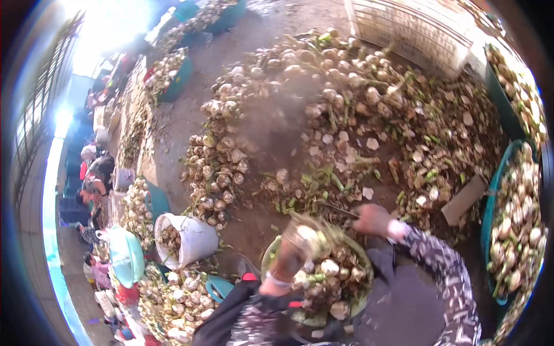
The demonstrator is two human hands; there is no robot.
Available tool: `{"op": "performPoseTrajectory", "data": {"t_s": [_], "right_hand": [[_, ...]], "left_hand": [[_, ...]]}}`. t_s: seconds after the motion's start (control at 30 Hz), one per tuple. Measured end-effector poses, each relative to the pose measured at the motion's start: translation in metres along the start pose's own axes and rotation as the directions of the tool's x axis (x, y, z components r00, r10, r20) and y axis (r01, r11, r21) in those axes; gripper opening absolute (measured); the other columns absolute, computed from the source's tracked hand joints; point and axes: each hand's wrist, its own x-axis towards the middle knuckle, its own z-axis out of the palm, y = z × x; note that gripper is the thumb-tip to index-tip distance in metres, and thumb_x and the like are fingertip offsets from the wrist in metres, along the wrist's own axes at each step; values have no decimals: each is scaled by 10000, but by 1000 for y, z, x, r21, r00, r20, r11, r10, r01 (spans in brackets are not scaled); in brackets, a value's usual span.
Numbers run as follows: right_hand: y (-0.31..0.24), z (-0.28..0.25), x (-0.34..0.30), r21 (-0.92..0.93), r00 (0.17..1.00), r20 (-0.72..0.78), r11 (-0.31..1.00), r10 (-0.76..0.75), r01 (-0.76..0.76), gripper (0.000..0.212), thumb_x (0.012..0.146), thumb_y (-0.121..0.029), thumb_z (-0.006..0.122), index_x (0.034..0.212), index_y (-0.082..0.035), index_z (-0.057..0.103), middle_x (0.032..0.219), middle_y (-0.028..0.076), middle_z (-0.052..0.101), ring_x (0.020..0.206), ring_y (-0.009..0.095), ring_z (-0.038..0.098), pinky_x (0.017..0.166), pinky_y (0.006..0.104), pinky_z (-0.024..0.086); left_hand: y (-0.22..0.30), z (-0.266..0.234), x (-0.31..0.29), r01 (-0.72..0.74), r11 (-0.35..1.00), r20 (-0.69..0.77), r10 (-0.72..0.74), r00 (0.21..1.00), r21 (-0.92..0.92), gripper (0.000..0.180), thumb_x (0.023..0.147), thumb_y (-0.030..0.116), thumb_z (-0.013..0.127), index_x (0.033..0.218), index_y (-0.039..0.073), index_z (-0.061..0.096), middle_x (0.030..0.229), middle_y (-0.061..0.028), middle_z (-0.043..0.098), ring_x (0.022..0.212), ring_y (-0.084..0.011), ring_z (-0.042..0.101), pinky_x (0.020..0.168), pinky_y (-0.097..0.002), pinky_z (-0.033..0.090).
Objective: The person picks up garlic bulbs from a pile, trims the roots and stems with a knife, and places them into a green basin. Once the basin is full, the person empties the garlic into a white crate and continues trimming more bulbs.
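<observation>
My left hand, smeared by motion, is closed round a whitish garlic bulb above a round green basin. Several garlic bulbs with bits of dry stalk lie in the basin, which stands between my legs. To the right, my right hand grips a knife; its thin dark blade points left, over the basin's far rim. My fingers hide the handle. Cut green stalks and pale peelings lie on the ground just past the knife.
A broad heap of garlic curves across the ground ahead. At left stand a tilted white bucket and a teal basin. Filled teal tubs line the right side. A flat board lies near them. Other people sit far left.
</observation>
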Motion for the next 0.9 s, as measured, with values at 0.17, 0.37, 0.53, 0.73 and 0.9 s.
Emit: {"op": "performPoseTrajectory", "data": {"t_s": [0.17, 0.37, 0.53, 0.73, 0.9], "right_hand": [[28, -19, -29, 79, 972, -29, 970, 233, -230, 280, 751, -282, 571, 859, -44, 671, 796, 244, 639, 812, 385, 627, 740, 456, 510], [-1, -7, 2, 236, 990, -27, 963, 142, -131, 294, 765, -313, 592, 850, -40, 661, 781, 229, 638, 788, 396, 618, 717, 469, 487], [7, -24, 1, 135, 976, -188, 987, 113, -88, 287, 787, -342, 617, 817, -59, 647, 758, 214, 638, 754, 372, 628, 672, 462, 493], [-63, -59, 1, 121, 950, -292, 981, -114, 154, 254, 772, -305, 667, 772, -67, 577, 676, 170, 605, 654, 372, 612, 572, 447, 467], [-86, -53, -5, -102, 908, -291, 953, -302, 285, 292, 734, -330, 669, 831, -80, 554, 652, 132, 616, 609, 335, 628, 568, 431, 493]], "left_hand": [[48, -36, 40, -43, 388, 168, -293, 941, 920, 683, 668, 270, 808, 1238, 23, 524, 1281, -133, 523, 1131, -236, 524, 987, -349, 400], [26, -172, 168, -38, -191, 94, 296, 951, 981, 646, 705, 216, 754, 1259, 36, 474, 1223, -235, 536, 1120, -390, 528, 914, -444, 458], [7, -131, 181, -15, -107, 28, 129, 991, 994, 620, 627, 321, 808, 1144, 75, 569, 963, -188, 657, 929, -349, 633, 824, -422, 500], [-5, -66, 102, -40, 972, 142, 7, 990, 230, 652, 656, 278, 792, 1213, 74, 521, 1090, -61, 570, 983, -171, 581, 826, -282, 502], [-11, -30, 68, -258, 792, 70, 264, 962, 553, 745, 737, 543, 713, 1217, 26, 476, 905, -29, 596, 739, -88, 572, 609, -222, 484]]}}
